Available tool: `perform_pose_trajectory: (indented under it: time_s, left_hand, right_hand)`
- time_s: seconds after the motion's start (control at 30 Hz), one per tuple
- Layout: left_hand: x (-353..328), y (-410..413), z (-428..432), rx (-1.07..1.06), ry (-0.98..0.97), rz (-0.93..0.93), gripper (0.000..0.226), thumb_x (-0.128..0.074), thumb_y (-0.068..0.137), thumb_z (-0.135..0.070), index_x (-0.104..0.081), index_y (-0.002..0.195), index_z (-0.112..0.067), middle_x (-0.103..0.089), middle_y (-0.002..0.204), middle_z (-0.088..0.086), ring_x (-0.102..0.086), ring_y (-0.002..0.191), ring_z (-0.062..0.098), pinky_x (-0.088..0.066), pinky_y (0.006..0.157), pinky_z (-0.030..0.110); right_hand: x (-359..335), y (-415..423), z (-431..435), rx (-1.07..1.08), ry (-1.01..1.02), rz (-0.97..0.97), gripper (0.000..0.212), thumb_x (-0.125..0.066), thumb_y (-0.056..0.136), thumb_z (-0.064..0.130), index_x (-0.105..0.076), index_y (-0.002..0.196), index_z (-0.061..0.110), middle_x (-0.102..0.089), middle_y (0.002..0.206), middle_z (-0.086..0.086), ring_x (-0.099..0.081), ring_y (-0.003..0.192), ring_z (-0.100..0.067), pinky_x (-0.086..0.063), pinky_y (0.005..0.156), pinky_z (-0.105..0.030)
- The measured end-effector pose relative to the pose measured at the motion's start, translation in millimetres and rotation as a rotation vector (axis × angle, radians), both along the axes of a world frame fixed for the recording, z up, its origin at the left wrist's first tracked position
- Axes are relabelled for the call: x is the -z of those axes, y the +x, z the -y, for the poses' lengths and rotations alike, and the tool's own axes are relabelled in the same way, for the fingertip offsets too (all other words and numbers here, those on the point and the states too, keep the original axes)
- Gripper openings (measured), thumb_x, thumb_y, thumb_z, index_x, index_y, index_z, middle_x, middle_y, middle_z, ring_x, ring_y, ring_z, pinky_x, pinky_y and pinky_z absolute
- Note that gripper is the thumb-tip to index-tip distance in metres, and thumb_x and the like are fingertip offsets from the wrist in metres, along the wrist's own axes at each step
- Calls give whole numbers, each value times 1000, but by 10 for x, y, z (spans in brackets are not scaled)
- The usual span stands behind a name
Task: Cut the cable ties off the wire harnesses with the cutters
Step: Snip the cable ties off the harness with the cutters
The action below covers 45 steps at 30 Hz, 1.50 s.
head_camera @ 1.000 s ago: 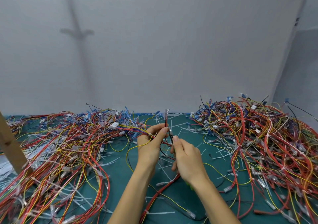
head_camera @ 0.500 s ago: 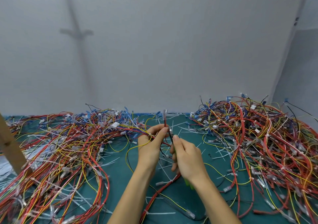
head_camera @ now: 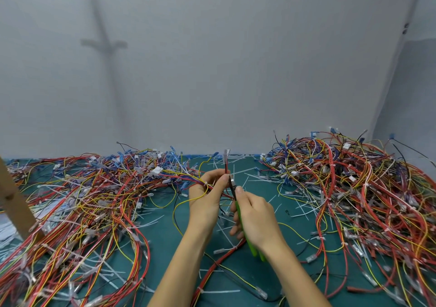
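Desk: green top [head_camera: 271, 186], and behind it I see a plain grey wall [head_camera: 212, 70].
Left hand [head_camera: 207, 198]: my fingers are pinched tight on a thin wire harness [head_camera: 226, 165], just above the middle of the desk. Its red and black wires stick straight up.
Right hand [head_camera: 256, 219]: I grip the green-handled cutters [head_camera: 245, 236], touching my left hand. The tip sits against the harness.
Left pile [head_camera: 77, 202]: lots of red, yellow and blue wires, left of my left hand.
Right pile [head_camera: 358, 188]: more tangled wires, right of my right hand.
Cut cable ties [head_camera: 254, 176]: white bits lie on the desk around my hands.
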<state>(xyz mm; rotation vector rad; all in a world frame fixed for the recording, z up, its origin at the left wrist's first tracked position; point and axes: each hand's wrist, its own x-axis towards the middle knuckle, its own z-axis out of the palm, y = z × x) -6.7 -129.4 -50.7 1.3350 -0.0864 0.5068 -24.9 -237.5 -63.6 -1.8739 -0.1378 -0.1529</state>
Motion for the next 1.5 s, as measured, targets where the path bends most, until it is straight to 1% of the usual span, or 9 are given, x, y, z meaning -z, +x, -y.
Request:
perform_pose_trajectory:
  time_s: [0.1,0.3,0.37,0.57,0.7,0.9,1.1,1.33,1.5]
  left_hand:
    - [-3,0,-1,-6,11,8,13,-66,88,-3,-70,88,-15,-69,70,-10,-62,69,-1,-47,65,10]
    - [11,-2,16,-30,69,36,9,-62,91,0,-68,95,-6,-69,72,-13,-61,69,-3,-46,66,9]
    - [10,-2,19,-39,81,41,9,-62,91,0,-67,97,-5,-69,72,-12,-61,70,-3,-46,67,9]
    - [12,-2,16,-51,99,54,10,-62,91,-1,-67,95,-8,-69,71,-17,-60,68,-6,-45,65,9]
    - [23,2,8,-46,109,57,11,-62,91,-1,-68,95,-10,-69,73,-18,-61,69,-6,-46,65,8]
    - [52,13,15,-28,104,51,18,-64,90,-4,-70,90,-21,-71,77,-15,-62,73,-3,-47,69,10]
    - [92,30,33,-30,104,18,17,-64,91,-6,-69,90,-22,-72,80,-11,-66,79,5,-51,74,16]
    - [89,24,60,-63,146,5,15,-63,92,-6,-67,91,-21,-71,77,-12,-64,75,3,-49,72,14]
    - [75,10,70,-57,151,2,15,-63,92,-4,-67,90,-19,-71,75,-14,-63,71,-1,-47,69,11]
  right_hand:
    - [4,3,-8,3,-21,12,52,-36,100,49,-57,68,15,-62,56,8,-65,42,-22,-56,57,-49]
    - [13,1,-30,18,-33,30,50,-35,102,46,-57,68,15,-63,56,8,-65,43,-21,-55,63,-53]
    - [7,0,-31,9,-28,24,51,-35,102,44,-57,69,13,-61,53,3,-65,44,-21,-55,63,-52]
    - [-26,-10,-11,-50,105,-78,49,-36,104,40,-58,75,7,-57,60,-6,-67,50,-27,-53,47,-35]
    - [-34,-23,-14,-43,90,-60,48,-36,104,39,-58,73,9,-57,59,-5,-67,49,-27,-51,47,-35]
    - [-34,-19,-22,12,75,-34,51,-36,103,40,-58,70,8,-55,52,-3,-63,42,-26,-49,41,-34]
    - [-27,-15,8,20,43,0,53,-35,103,42,-57,67,10,-55,49,-3,-61,39,-27,-49,39,-35]
    - [-60,-22,8,-18,108,-74,55,-34,104,42,-58,66,10,-56,50,-4,-60,40,-29,-46,39,-28]
    - [-102,-51,14,-27,138,-104,55,-33,104,40,-56,66,9,-54,50,-3,-56,37,-24,-41,36,-24]
